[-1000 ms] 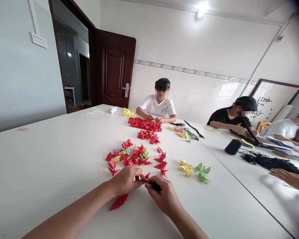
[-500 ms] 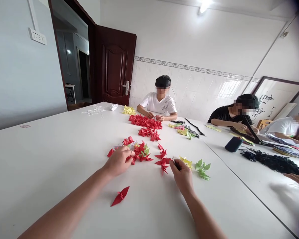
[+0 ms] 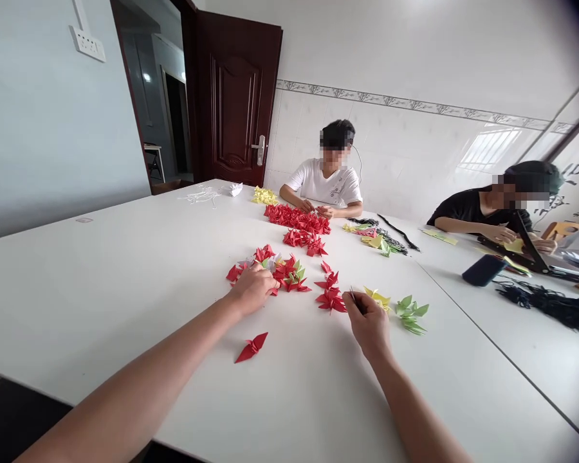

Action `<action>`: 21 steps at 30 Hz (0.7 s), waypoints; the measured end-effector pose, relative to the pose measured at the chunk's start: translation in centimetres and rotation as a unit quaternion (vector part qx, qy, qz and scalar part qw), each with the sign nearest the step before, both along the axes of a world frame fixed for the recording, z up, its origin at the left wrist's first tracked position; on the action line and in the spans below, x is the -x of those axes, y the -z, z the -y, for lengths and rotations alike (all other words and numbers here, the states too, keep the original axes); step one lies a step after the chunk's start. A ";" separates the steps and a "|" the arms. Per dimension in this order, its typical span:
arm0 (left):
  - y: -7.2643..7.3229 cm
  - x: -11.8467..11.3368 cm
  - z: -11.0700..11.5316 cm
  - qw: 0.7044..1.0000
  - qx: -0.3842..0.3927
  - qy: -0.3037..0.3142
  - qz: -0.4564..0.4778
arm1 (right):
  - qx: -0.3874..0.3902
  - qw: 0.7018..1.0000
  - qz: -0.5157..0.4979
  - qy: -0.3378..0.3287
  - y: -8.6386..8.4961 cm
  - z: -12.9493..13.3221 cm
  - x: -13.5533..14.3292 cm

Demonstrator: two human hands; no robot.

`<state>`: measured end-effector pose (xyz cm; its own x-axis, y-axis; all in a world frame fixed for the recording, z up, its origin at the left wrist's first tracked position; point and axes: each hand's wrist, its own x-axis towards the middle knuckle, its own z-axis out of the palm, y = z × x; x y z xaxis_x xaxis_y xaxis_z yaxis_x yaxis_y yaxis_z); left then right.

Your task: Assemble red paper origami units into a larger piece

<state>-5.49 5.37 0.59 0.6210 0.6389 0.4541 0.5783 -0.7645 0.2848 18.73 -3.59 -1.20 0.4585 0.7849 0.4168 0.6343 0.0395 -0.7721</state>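
My left hand point(image 3: 255, 289) rests at the near left edge of a mixed pile of folded paper cranes point(image 3: 288, 273), mostly red with some green and white. Its fingers are bent down onto the pile with a bit of red paper beside them; the tips are partly hidden. My right hand point(image 3: 370, 325) is closed around a dark tool point(image 3: 359, 303) whose thin points stick up past the fingers. Touching or close to its fingertips is a short row of red paper cranes point(image 3: 330, 299). A single red paper crane point(image 3: 251, 347) lies nearer me, between my forearms.
Yellow paper cranes point(image 3: 377, 299) and green paper cranes point(image 3: 412, 315) lie around my right hand. Farther off are more red cranes point(image 3: 296, 220), before a person in white point(image 3: 324, 183). A person in black point(image 3: 482, 209) sits right, near a dark yarn spool point(image 3: 483, 271) and black strands point(image 3: 545, 302).
The camera has turned left and downward, so the scene sits higher and farther right. My left fingers have shifted slightly on the pile. My right hand still holds the dark tool.
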 end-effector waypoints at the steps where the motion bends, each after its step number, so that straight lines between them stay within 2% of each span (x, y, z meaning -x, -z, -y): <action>1: 0.1 -0.1 0.0 1.000 0.003 -0.002 -0.001 | -0.003 1.000 0.006 -0.006 -0.1 0.2 0.3; 10: 0.1 0.3 -0.3 0.999 -0.004 -0.021 -0.036 | 0.003 0.993 0.041 -0.112 -0.2 1.2 2.9; 16: 0.4 0.3 -0.4 0.999 -0.003 -0.004 -0.053 | 0.011 0.991 0.053 -0.120 0.1 1.0 2.8; 21: -0.3 -0.3 0.4 0.999 -0.027 -0.011 -0.028 | -0.006 0.989 0.054 -0.139 0.2 1.1 3.2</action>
